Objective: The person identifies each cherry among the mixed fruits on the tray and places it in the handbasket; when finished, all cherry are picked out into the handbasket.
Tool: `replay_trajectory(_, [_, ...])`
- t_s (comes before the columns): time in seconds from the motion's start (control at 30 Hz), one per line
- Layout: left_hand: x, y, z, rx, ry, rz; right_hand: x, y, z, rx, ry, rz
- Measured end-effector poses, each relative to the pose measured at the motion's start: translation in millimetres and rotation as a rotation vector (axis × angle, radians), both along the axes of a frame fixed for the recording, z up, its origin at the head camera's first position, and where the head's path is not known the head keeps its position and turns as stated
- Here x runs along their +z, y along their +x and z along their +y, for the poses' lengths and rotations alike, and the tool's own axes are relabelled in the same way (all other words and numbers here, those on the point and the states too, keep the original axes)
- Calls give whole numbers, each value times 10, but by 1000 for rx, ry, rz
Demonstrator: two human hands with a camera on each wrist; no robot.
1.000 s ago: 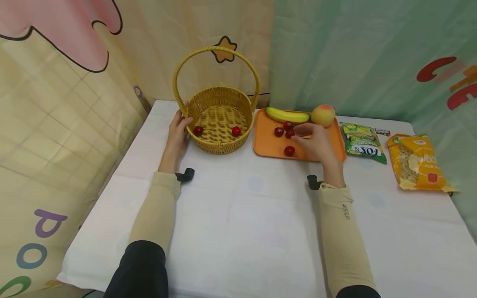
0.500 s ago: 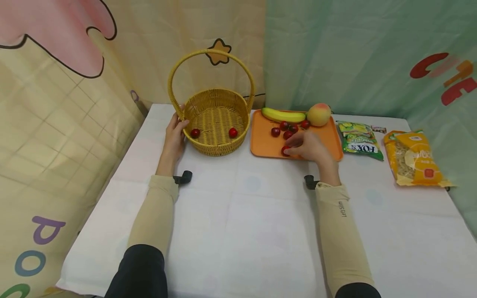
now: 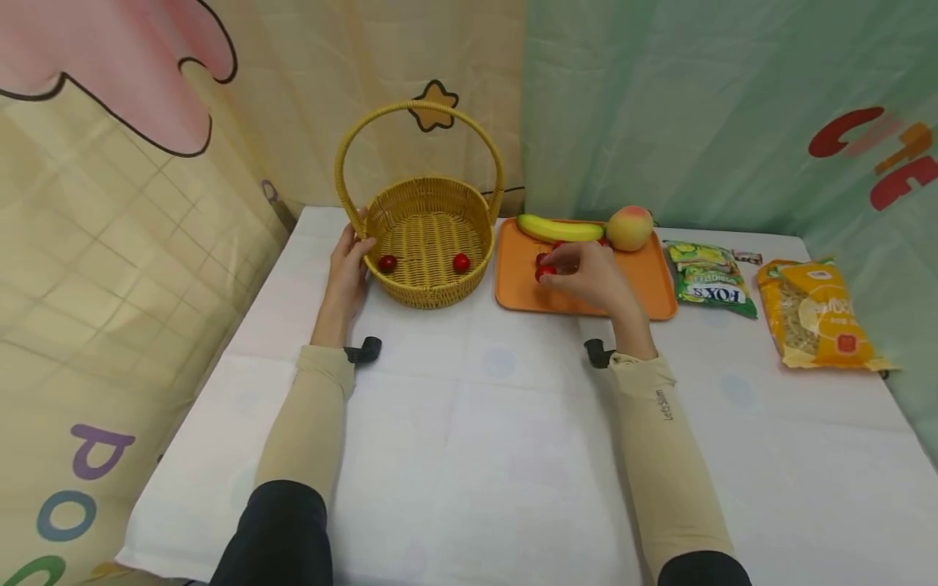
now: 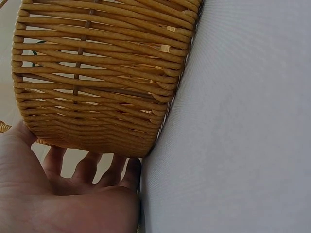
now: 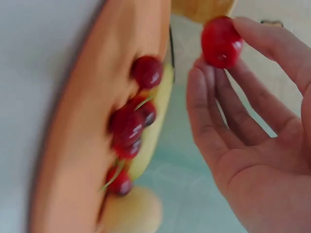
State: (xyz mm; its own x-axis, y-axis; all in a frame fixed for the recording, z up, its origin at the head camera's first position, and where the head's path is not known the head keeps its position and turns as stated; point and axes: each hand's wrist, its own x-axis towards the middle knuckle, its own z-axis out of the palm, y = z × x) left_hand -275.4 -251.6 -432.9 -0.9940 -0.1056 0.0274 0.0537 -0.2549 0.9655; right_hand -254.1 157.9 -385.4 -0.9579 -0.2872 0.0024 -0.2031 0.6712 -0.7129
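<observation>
The left hand (image 3: pixel 347 264) holds the side of the yellow wicker basket (image 3: pixel 430 295), its thumb at the rim near the foot of the handle (image 3: pixel 421 104) and its other fingers against the outer wall. The basket stands upright on the white surface (image 3: pixel 476 456), between the two hands and nearer the left. Inside it lie two cherries, one (image 3: pixel 387 264) close to the left hand, the other (image 3: pixel 461 262) farther toward the right. The right hand (image 3: pixel 586 277) pinches a red cherry (image 5: pixel 221 42) between thumb and fingertips, raised above the orange tray (image 3: pixel 516 285). Several more cherries (image 5: pixel 127 125) cluster on the tray near that hand, and beyond it lie a banana (image 3: pixel 560 229) and a peach (image 3: pixel 630 228). To the right hand's right are a green packet (image 3: pixel 709 281) and a yellow bag (image 3: pixel 821 317).
</observation>
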Motion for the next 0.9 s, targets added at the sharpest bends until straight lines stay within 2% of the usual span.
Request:
replay_trajectory(0.23, [19, 35, 2, -1, 14, 12, 291, -147, -530, 52, -108, 151])
replay_trajectory(0.4, [21, 36, 8, -12, 15, 14, 394, -177, -883, 96, -145, 174])
replay_trajectory(0.53, [23, 33, 16, -11, 0, 2, 364, -148, -1124, 141, -152, 170])
replay_trajectory(0.63, [20, 29, 17, -11, 4, 2, 278, -103, -1205, 150, -169, 179])
replay_trajectory(0.73, [10, 25, 15, -9, 14, -1, 176, -54, -1160, 101, -256, 202])
replay_trajectory(0.9, [2, 23, 2, -5, 7, -7, 79, 4, -904, -24, -423, 263])
